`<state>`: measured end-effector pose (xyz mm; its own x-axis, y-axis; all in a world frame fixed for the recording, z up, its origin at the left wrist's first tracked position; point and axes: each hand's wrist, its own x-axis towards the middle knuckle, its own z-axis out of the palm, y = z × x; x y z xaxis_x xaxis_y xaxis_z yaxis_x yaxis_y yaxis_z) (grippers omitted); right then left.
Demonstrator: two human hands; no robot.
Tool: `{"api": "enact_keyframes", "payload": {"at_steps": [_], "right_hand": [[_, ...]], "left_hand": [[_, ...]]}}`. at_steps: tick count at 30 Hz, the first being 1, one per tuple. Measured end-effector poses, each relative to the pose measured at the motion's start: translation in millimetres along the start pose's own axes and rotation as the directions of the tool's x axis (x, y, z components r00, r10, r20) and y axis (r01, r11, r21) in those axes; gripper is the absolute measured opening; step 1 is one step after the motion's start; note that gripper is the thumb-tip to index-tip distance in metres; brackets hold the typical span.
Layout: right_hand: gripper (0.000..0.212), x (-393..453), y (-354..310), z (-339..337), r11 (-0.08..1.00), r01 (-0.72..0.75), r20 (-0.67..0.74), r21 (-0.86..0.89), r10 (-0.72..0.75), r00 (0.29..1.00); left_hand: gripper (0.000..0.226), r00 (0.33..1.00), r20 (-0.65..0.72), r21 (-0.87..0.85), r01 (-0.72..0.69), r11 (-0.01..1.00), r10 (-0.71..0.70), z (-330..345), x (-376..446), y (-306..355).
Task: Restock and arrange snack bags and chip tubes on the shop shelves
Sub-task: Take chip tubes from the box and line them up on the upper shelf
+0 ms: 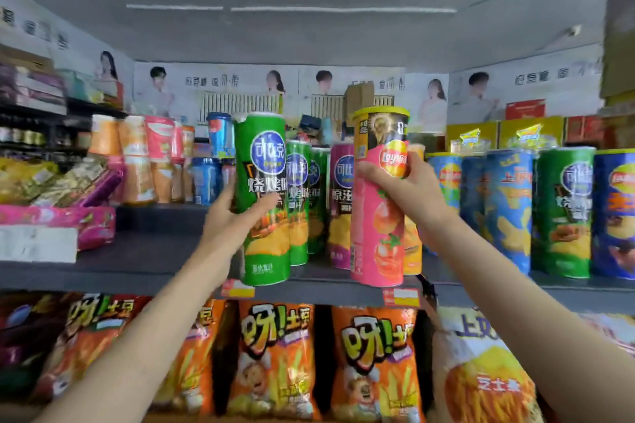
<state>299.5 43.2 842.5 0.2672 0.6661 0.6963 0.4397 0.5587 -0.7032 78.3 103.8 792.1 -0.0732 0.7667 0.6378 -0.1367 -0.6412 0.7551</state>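
**Two chip tubes in hand at the front of the upper shelf**

A dark grey shelf (154,271) runs across the view under a grey ceiling, and posters of people line the far wall. Price tags (401,297) hang on the shelf's near edge.

The left hand (233,216) curls its fingers and thumb around a green chip tube (263,199), which stands upright at the near edge of the shelf. The right hand (398,182) grips a pink chip tube (378,216) just below its yellow lid; its base is at the shelf's near edge too. Between and behind them stand more green tubes (298,203) and a purple tube (340,206). To the right stand blue tubes (508,209) and another green one (563,213), with yellow boxes (470,137) behind. At far left lie pink packets (58,220), with orange and blue cups (161,161) beyond them.

On the shelf below, orange snack bags (271,361) stand in a row, and a white and yellow bag (481,371) is at the right.
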Motion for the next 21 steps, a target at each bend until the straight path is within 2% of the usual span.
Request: {"api": "enact_keyframes", "payload": {"at_steps": [1, 3, 5, 9, 12, 14, 17, 21], "right_hand": [[0.045, -2, -2, 14, 1.0, -0.012, -0.016, 0.016, 0.013, 1.0], [0.062, -8, -5, 35, 1.0, -0.023, -0.049, 0.015, 0.024, 0.999], [0.075, -14, -8, 46, 0.999, -0.023, -0.063, -0.026, 0.021, 0.998], [0.056, -17, -17, 46, 0.998, -0.053, -0.094, -0.028, 0.05, 0.994], [0.057, -19, -21, 47, 0.997, -0.059, -0.125, -0.051, 0.052, 0.991], [0.05, -20, -19, 47, 0.996, -0.062, -0.126, -0.058, 0.055, 0.991], [0.036, -21, -18, 49, 0.996, -0.059, -0.131, -0.071, 0.05, 0.99], [0.032, -16, -13, 54, 0.996, -0.054, -0.141, -0.076, 0.043, 0.989]], "left_hand": [[0.053, 0.998, 0.061, 0.025, 0.009, 1.0, -0.011, -10, 7, -4], [0.054, 0.985, 0.171, 0.066, 0.01, 0.998, -0.022, -19, 16, -12], [0.054, 0.971, 0.235, 0.078, 0.019, 0.997, -0.037, -19, 22, -20], [0.048, 0.963, 0.269, 0.076, -0.016, 0.997, -0.005, -8, 31, -27], [0.065, 0.961, 0.275, 0.128, -0.011, 0.992, -0.025, -6, 38, -33], [0.079, 0.95, 0.304, 0.111, 0.04, 0.993, -0.073, -6, 41, -35], [0.068, 0.937, 0.34, 0.072, 0.064, 0.995, -0.085, -3, 44, -37], [0.055, 0.935, 0.344, 0.093, 0.054, 0.994, -0.084, 4, 51, -45]]}}
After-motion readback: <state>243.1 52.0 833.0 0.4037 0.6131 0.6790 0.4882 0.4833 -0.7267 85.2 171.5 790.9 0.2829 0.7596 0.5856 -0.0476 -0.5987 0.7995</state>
